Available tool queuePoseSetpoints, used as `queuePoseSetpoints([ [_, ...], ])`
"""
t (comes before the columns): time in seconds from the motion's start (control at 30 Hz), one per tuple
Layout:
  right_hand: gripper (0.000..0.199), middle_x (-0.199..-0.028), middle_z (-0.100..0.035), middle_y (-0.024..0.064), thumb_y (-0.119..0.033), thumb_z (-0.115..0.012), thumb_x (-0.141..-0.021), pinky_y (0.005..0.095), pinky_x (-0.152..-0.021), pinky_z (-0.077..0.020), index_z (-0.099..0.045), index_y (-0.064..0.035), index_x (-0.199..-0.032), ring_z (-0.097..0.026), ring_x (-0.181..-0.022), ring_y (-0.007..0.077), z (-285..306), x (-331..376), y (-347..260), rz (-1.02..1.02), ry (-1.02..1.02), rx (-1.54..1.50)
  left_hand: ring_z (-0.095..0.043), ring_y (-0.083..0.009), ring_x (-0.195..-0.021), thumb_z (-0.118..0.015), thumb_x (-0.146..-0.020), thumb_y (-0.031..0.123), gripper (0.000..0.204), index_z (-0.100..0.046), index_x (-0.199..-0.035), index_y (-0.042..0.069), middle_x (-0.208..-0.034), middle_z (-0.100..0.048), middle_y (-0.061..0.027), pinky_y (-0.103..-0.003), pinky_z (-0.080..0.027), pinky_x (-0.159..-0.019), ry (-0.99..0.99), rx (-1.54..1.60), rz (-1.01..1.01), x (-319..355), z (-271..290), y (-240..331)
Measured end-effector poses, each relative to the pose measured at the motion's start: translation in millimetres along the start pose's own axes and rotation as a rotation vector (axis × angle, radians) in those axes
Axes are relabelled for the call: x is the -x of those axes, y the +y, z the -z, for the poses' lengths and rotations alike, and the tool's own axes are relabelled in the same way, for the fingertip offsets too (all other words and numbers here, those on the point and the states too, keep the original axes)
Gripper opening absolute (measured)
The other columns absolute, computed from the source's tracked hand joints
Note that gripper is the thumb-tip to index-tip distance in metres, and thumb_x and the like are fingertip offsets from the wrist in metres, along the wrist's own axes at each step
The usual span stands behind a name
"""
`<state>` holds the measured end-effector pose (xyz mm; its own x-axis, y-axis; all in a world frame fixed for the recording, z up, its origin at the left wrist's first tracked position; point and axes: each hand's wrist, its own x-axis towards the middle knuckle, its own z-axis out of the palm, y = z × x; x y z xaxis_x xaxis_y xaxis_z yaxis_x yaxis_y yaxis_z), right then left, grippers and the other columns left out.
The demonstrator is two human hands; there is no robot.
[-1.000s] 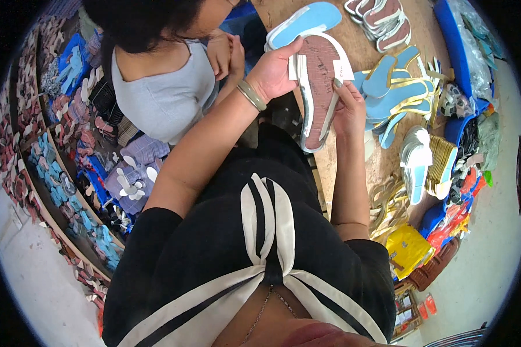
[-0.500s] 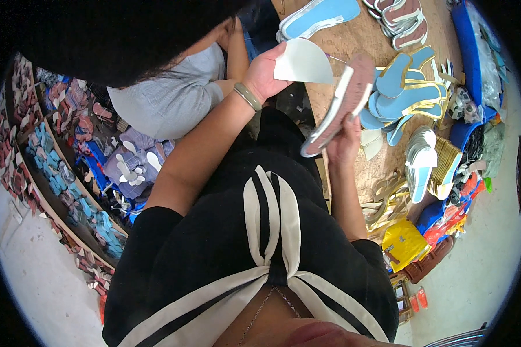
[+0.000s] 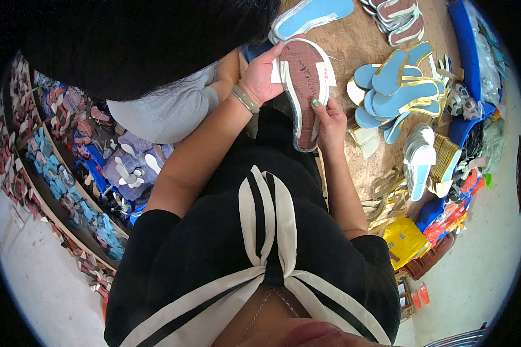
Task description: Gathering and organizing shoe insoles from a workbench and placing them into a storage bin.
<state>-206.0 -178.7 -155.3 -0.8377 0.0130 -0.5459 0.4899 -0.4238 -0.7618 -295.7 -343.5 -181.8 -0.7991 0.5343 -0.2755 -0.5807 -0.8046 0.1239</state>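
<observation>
A sandal sole [image 3: 303, 81] with a reddish-brown woven face and a white rim is held up over my lap, wide end away from me. My right hand [image 3: 331, 123] grips its right edge near the narrow end, thumb on the woven face. Closed at the wide end's left side, my left hand [image 3: 261, 74] holds a white half-round sheet [image 3: 276, 73]. That sheet lies behind the sole, showing on both sides of it; the rest is hidden. On my left wrist is a pale bangle [image 3: 246, 99].
On the wooden table [image 3: 344, 43] at the right lie blue gold-edged soles [image 3: 391, 75], a white stack [image 3: 419, 153] and a gold-edged stack [image 3: 444, 162]. A person in a grey top [image 3: 162, 107] sits close at the left, by bins of fabric pieces [image 3: 55, 165].
My right hand has brought the sole leftward and turned its woven face up, over the white sheet. My left hand has stayed almost in place. The other person's head has shifted right.
</observation>
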Motion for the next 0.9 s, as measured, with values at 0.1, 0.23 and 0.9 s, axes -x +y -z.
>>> queuePoseSetpoints([
  [0.1, 0.026, -0.100, -0.064, 0.0080, -0.005, -0.059, -0.087, 0.0235, -0.078, -0.0463, -0.057, 0.0036, -0.111, -0.060, -0.085, 0.0113, 2.6, 0.7, -1.1, 0.000, 0.000, 0.016, -0.049, -0.0211, -0.117, -0.034, -0.097, 0.032, 0.045, -0.039, -0.134, 0.005, -0.129, -0.049, -0.0091, -0.037, -0.037, -0.100, 0.000, -0.021, -0.004, -0.5, 1.2, -0.9],
  [0.23, 0.025, -0.099, -0.064, 0.0081, -0.005, -0.059, -0.086, 0.0234, -0.078, -0.0462, -0.057, 0.0039, -0.109, -0.060, -0.085, 0.0112, 4.2, 2.2, -0.6, -0.004, 0.003, 0.015, -0.047, -0.0221, -0.119, -0.034, -0.097, 0.033, 0.047, -0.037, -0.135, 0.005, -0.130, -0.048, -0.0098, -0.038, -0.035, -0.102, 0.033, -0.040, -0.025, -0.7, 4.4, -2.0],
  [0.9, 0.024, -0.099, -0.065, 0.0089, -0.005, -0.059, -0.086, 0.0242, -0.079, -0.0467, -0.058, 0.0033, -0.109, -0.060, -0.086, 0.0119, 7.4, 7.4, 5.1, -0.054, 0.029, -0.010, -0.047, -0.0227, -0.119, -0.033, -0.097, 0.034, 0.048, -0.036, -0.136, 0.005, -0.130, -0.047, -0.0114, -0.039, -0.035, -0.102, 0.049, -0.070, -0.006, 4.0, 7.3, -5.8],
])
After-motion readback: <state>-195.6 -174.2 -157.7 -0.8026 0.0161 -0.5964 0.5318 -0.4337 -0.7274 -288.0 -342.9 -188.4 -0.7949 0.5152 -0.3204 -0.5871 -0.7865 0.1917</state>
